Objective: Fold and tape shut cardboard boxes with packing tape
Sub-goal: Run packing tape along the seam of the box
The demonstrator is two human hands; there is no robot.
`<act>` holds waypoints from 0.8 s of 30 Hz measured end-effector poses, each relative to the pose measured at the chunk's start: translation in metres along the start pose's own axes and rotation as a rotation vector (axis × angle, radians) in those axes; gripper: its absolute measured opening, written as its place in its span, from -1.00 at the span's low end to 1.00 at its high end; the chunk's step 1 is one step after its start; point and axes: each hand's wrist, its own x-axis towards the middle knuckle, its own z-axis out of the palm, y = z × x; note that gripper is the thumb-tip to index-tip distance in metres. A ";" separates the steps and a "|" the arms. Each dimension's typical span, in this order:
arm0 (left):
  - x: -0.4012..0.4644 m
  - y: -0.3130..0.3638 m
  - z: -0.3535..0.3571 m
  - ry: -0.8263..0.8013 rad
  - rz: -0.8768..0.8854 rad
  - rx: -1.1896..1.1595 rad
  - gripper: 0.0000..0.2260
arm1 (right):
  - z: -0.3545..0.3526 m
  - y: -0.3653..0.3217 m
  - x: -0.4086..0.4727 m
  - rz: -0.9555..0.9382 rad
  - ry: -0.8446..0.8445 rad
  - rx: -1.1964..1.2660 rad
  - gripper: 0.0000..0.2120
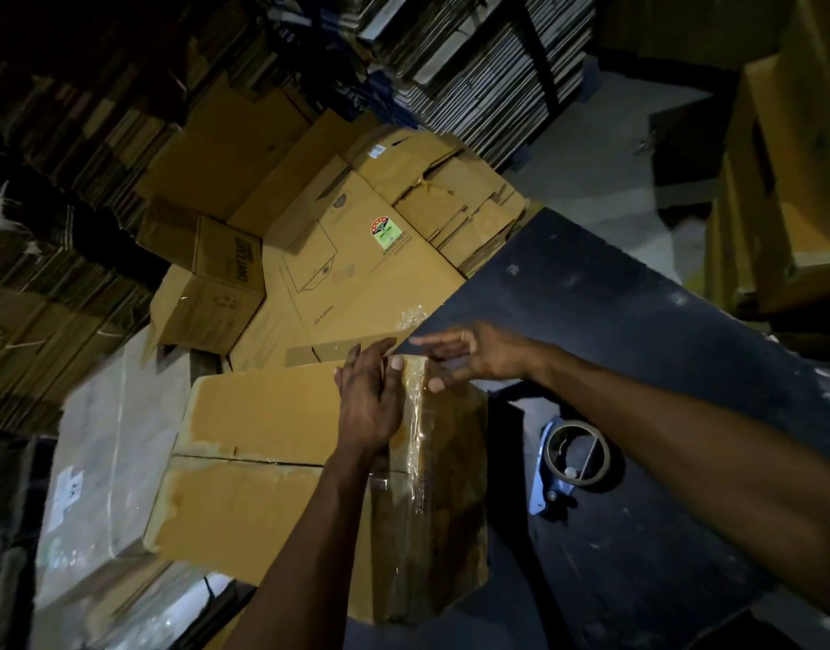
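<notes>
— Where's the box?

— The cardboard box (263,462) sits at the left edge of the dark bench (638,321), its flaps closed, with a strip of clear tape (415,443) running along its right side.

— And the hands?

— The left hand (371,405) lies flat, fingers straight, pressing the tape near the far corner. The right hand (469,356) reaches over that corner, fingers extended, thumb on the tape; its fingertips blur into the dark.

— Anything else?

— A tape dispenser (575,457) lies on the bench just right of the box. Flattened cartons (371,255) are piled beyond, and the surrounding stacks are too dim to make out.
</notes>
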 end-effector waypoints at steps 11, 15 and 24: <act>-0.089 0.014 -0.055 0.070 -0.097 -0.135 -0.61 | 0.009 -0.011 0.019 -0.165 0.003 -0.337 -0.21; -0.165 0.012 -0.070 0.063 -0.056 -0.046 -0.66 | 0.003 -0.030 0.018 -0.187 0.021 -0.578 -0.07; -0.257 -0.042 -0.063 -0.286 0.259 0.193 -0.09 | 0.059 -0.009 -0.004 -0.357 0.082 -0.935 0.18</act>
